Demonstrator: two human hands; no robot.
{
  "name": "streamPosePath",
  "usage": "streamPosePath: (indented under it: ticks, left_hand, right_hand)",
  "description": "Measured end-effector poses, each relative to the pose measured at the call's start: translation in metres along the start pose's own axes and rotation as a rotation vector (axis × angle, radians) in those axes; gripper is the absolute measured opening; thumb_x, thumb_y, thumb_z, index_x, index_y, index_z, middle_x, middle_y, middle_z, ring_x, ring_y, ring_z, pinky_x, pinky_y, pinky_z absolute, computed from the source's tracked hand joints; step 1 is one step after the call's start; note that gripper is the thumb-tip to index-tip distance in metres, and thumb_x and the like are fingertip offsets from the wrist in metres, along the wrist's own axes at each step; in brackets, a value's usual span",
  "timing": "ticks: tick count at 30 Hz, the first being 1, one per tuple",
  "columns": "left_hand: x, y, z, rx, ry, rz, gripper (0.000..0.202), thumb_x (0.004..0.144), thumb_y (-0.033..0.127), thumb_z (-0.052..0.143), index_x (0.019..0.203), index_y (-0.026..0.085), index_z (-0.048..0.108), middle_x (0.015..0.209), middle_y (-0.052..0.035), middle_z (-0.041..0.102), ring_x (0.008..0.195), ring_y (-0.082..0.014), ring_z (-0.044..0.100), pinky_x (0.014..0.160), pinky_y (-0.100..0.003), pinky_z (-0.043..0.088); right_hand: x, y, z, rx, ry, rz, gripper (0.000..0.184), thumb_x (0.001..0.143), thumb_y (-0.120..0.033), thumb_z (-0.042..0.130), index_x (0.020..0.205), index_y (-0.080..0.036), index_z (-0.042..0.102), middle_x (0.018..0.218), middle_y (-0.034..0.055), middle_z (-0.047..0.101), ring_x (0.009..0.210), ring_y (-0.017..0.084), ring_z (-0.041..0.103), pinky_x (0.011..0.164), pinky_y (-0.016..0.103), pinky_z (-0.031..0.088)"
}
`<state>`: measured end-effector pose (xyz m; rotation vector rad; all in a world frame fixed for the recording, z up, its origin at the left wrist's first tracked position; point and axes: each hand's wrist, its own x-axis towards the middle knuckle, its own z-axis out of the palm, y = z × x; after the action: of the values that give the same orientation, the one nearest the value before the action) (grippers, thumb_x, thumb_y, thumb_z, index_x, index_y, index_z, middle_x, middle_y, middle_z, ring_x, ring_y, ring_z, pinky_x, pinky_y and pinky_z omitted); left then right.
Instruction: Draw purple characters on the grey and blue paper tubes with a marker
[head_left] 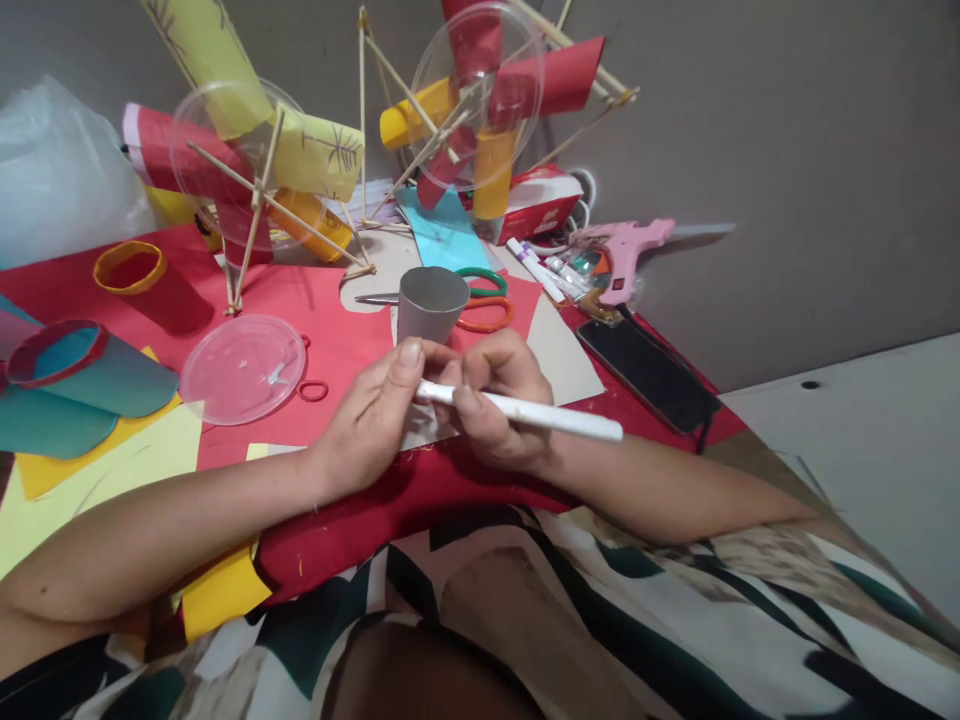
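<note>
In front of me, my right hand (pixel 504 405) pinches a white marker (pixel 551 415) between thumb and fingers, its long end pointing right. My left hand (pixel 375 415) is closed about the marker's other end, the thumb on top; what its fingertips cover is hidden. Just behind both hands a grey cardboard tube (pixel 431 308) stands upright. Scissors (pixel 487 315) with green and orange handles lie behind that tube, partly hidden by it. Beneath the hands is a piece of pale paper (pixel 429 428).
Two stick-and-paper wheels with clear plastic discs (pixel 259 190) (pixel 480 100) stand at the back. To the left are paper tubes (pixel 157 290) and a clear lid (pixel 244 370). A pink glue gun (pixel 626 260), markers (pixel 536 270) and a phone (pixel 649 375) lie right.
</note>
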<state>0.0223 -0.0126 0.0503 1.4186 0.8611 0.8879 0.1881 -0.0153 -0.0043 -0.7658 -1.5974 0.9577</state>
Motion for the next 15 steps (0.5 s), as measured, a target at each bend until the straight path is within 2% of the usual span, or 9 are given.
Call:
streamPosePath:
  ticks: [2, 5, 7, 10, 15]
  left_hand:
    - [0.005, -0.003, -0.006, 0.108, -0.032, 0.044, 0.065, 0.108, 0.075, 0.044, 0.089, 0.019, 0.071, 0.076, -0.0033, 0.073, 0.070, -0.0182, 0.069, 0.069, -0.030, 0.057]
    - [0.008, -0.008, -0.011, 0.179, -0.066, 0.066, 0.068, 0.110, 0.074, 0.040, 0.077, 0.020, 0.063, 0.059, 0.0017, 0.056, 0.054, -0.0138, 0.054, 0.057, -0.027, 0.046]
    - [0.007, -0.010, -0.009, 0.183, -0.073, 0.079, 0.067, 0.110, 0.073, 0.043, 0.070, 0.021, 0.056, 0.055, 0.0034, 0.048, 0.051, -0.0123, 0.045, 0.052, -0.027, 0.040]
    - [0.002, -0.007, -0.002, 0.129, -0.066, 0.098, 0.067, 0.110, 0.072, 0.044, 0.066, 0.022, 0.048, 0.055, 0.0044, 0.042, 0.049, -0.0114, 0.037, 0.049, -0.027, 0.035]
    - [0.004, -0.003, -0.002, 0.138, -0.047, 0.104, 0.070, 0.104, 0.079, 0.050, 0.064, 0.022, 0.049, 0.056, 0.0032, 0.043, 0.051, -0.0118, 0.037, 0.049, -0.028, 0.034]
  right_hand:
    - [0.002, 0.002, 0.000, 0.131, 0.053, 0.032, 0.039, 0.100, -0.067, 0.063, 0.094, -0.032, 0.048, 0.068, -0.0069, 0.055, 0.055, 0.015, 0.057, 0.054, 0.031, 0.052]
    - [0.006, 0.002, -0.002, 0.150, 0.022, 0.055, 0.039, 0.100, -0.066, 0.066, 0.094, -0.032, 0.050, 0.063, -0.0080, 0.051, 0.052, 0.014, 0.050, 0.050, 0.029, 0.046]
    - [0.005, 0.001, -0.004, 0.083, 0.026, 0.071, 0.041, 0.098, -0.068, 0.068, 0.092, -0.031, 0.051, 0.063, -0.0078, 0.048, 0.052, 0.014, 0.045, 0.049, 0.029, 0.041]
    - [-0.002, -0.001, -0.004, 0.004, -0.007, 0.060, 0.039, 0.099, -0.067, 0.065, 0.093, -0.030, 0.051, 0.067, -0.0065, 0.051, 0.054, 0.014, 0.045, 0.050, 0.030, 0.040]
    - [0.005, -0.009, -0.004, -0.086, -0.130, -0.029, 0.028, 0.101, -0.054, 0.060, 0.095, -0.029, 0.049, 0.069, -0.0083, 0.051, 0.056, 0.011, 0.046, 0.056, 0.029, 0.041]
